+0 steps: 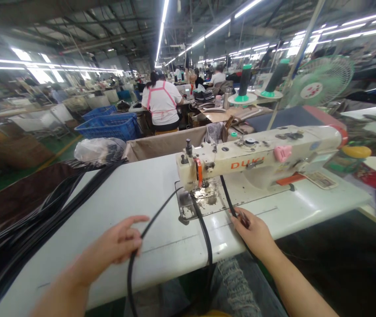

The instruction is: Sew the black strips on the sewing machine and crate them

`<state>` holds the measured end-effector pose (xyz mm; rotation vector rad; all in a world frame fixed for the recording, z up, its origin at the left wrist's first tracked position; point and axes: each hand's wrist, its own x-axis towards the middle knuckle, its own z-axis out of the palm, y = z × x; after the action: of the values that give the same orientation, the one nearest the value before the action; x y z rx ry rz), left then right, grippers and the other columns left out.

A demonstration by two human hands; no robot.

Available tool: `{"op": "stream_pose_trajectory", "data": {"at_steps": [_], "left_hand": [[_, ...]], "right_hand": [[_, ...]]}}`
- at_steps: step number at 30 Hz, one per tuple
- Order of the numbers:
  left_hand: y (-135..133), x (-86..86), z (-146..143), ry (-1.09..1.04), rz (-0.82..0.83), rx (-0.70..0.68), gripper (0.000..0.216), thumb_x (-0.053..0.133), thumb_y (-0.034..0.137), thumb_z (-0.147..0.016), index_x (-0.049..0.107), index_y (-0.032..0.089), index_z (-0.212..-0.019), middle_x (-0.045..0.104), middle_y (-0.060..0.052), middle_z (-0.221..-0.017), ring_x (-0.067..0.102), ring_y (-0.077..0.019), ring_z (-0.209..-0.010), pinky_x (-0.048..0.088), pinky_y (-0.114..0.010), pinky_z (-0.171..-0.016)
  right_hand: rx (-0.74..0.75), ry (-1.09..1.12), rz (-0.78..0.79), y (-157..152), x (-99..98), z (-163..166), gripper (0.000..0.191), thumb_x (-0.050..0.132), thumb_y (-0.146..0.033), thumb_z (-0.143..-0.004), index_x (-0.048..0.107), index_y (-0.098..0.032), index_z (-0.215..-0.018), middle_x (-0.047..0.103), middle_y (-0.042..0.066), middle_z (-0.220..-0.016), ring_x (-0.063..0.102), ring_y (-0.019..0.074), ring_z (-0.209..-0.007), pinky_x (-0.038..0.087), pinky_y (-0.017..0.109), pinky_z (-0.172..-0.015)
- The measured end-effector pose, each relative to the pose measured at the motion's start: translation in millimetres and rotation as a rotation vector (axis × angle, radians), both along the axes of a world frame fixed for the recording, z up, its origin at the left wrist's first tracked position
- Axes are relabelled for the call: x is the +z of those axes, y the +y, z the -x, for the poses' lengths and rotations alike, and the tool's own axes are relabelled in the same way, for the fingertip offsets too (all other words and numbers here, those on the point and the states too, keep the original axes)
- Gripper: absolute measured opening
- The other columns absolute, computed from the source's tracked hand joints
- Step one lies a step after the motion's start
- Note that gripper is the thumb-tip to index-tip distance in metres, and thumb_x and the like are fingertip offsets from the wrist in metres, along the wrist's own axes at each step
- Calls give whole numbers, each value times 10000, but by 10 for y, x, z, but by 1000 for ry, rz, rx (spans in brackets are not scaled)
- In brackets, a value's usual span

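Observation:
My left hand is at the left of the sewing machine, its index finger stretched out and its other fingers curled with the thumb on a narrow black strap. That strap runs from the presser foot area and hangs over the table's front edge. Another length of black strap comes toward me from under the needle and drops off the edge. My right hand pinches a third black strap length that passes beneath the machine arm. Something dark and shiny shows inside its curled fingers; its kind is unclear.
Many black straps lie across the left of the white table. Behind stand a fabric-lined bin, blue crates and a seated person. Thread cones and a green fan are at back right.

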<state>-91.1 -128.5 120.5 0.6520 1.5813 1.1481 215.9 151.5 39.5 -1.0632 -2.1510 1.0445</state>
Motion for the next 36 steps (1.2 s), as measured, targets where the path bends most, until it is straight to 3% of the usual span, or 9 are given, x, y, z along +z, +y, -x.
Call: {"op": "stream_pose_trajectory", "data": {"at_steps": [4, 6, 9, 12, 16, 20, 24, 29, 36], "left_hand": [[334, 398, 363, -48, -830, 652, 318, 522, 291, -1025, 638, 179, -1299, 751, -62, -1197, 697, -135, -1088, 575, -183, -886], [591, 408, 390, -53, -985, 733, 302, 571, 197, -973, 673, 155, -1254, 732, -86, -1281, 668, -140, -1204, 549, -198, -995], [957, 107, 317, 122, -738, 531, 337, 759, 247, -839, 727, 152, -1161, 746, -126, -1243, 681, -241, -1211, 527, -375, -1100], [1264, -350, 241, 598, -346, 272, 356, 586, 368, -941, 730, 173, -1201, 741, -122, -1268, 678, -276, -1214, 499, -477, -1131], [1592, -709, 223, 755, -283, 155, 362, 576, 200, -873, 739, 191, -1196, 729, -100, -1303, 634, -277, -1273, 421, -483, -1208], [1776, -740, 232, 866, -277, 76, 438, 564, 93, -836, 717, 166, -1240, 690, -114, -1372, 554, -277, -1378, 329, -473, -1272], [1774, -726, 115, 940, -252, 38, 378, 545, 76, -859, 724, 131, -1187, 702, -149, -1303, 595, -287, -1309, 396, -461, -1225], [1549, -758, -354, 960, -231, -7, 340, 507, 1, -837, 729, 148, -1050, 702, -118, -1190, 652, -242, -1167, 507, -387, -1104], [1307, -661, -1014, 1126, -243, -242, 415, 651, 173, -931, 595, 176, -1342, 590, -126, -1438, 594, -257, -1305, 499, -400, -1143]], "right_hand": [[-20, -4, -4, 7, -4, -4, 467, 591, -537, -867, 756, -188, -1130, 699, 11, -682, 670, 230, -670, 540, 333, -714], [-30, -1, -4, 17, -17, -13, 478, 593, -546, -862, 754, -186, -1131, 707, 17, -684, 686, 241, -690, 545, 340, -733], [-15, -13, -15, 43, -38, -33, 474, 599, -556, -861, 754, -192, -1125, 707, 12, -686, 685, 237, -680, 545, 329, -715], [15, -49, -40, 85, -39, -55, 476, 603, -577, -858, 756, -196, -1100, 696, 3, -676, 669, 228, -648, 541, 315, -671], [12, -81, -55, 140, -11, -78, 489, 624, -607, -838, 767, -209, -1083, 730, 14, -730, 694, 245, -692, 568, 320, -707], [-8, -56, -26, 132, -19, -78, 491, 649, -618, -814, 776, -223, -1076, 765, 31, -805, 726, 274, -782, 581, 331, -774], [-66, 25, -16, 91, -82, -67, 505, 639, -636, -821, 768, -230, -1093, 774, 39, -874, 716, 270, -837, 557, 329, -849], [-42, -56, 63, 142, -81, -61, 613, 645, -673, -771, 761, -174, -1108, 741, 39, -815, 685, 248, -788, 541, 316, -810], [-48, -72, 93, 78, 73, 10, 625, 608, -636, -764, 756, -134, -1106, 682, 16, -717, 634, 218, -696, 507, 317, -712]]}}
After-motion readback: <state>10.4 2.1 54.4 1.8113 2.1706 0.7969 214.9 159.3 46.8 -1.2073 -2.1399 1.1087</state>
